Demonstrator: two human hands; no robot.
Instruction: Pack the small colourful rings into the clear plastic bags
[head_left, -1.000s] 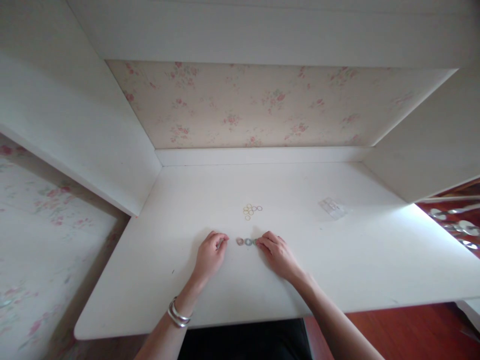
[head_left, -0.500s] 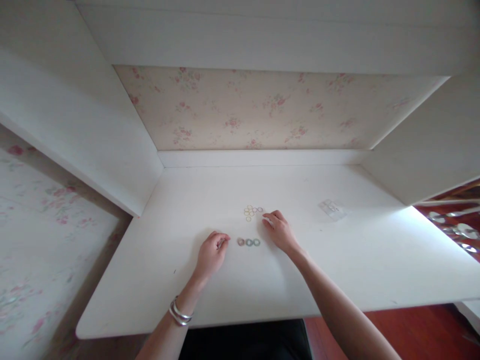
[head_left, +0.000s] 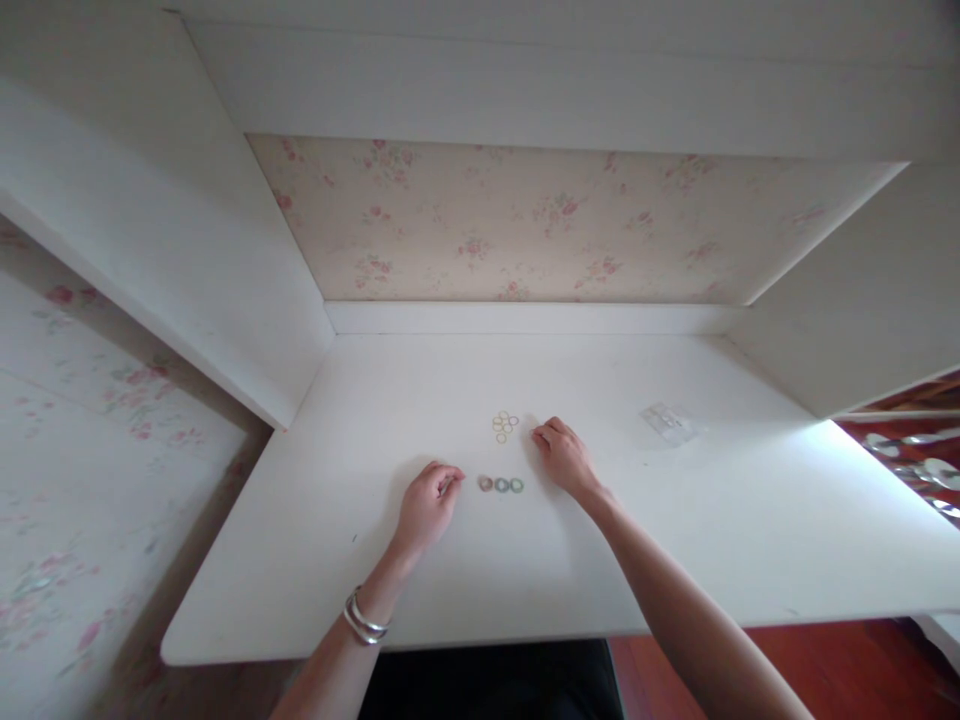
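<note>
My left hand point(head_left: 430, 503) is closed just left of a row of three small ring piles. In that row, left to right, are a brownish-pink ring pile point(head_left: 486, 484), a blue-grey ring pile point(head_left: 502, 485) and a green ring pile point(head_left: 517, 485). The left thumb and fingertips pinch together; anything between them is hidden. Right of a loose cluster of thin yellowish rings point(head_left: 502, 426), my right hand point(head_left: 561, 452) rests at the tabletop with its fingertips closed. A small pinkish ring that lay beside the cluster is out of sight, apparently in the right fingers.
A clear plastic packet point(head_left: 670, 425) lies on the white desk point(head_left: 420, 390) to the right. White panels point(head_left: 300, 400) border the desk at left and right, with floral wallpaper point(head_left: 480, 230) behind. A small dark speck point(head_left: 355, 538) lies left of my left hand.
The right fingertips have closed, and the pinkish ring at the cluster's right end no longer shows. The left hand stays about where it was. The view has shifted slightly.
</note>
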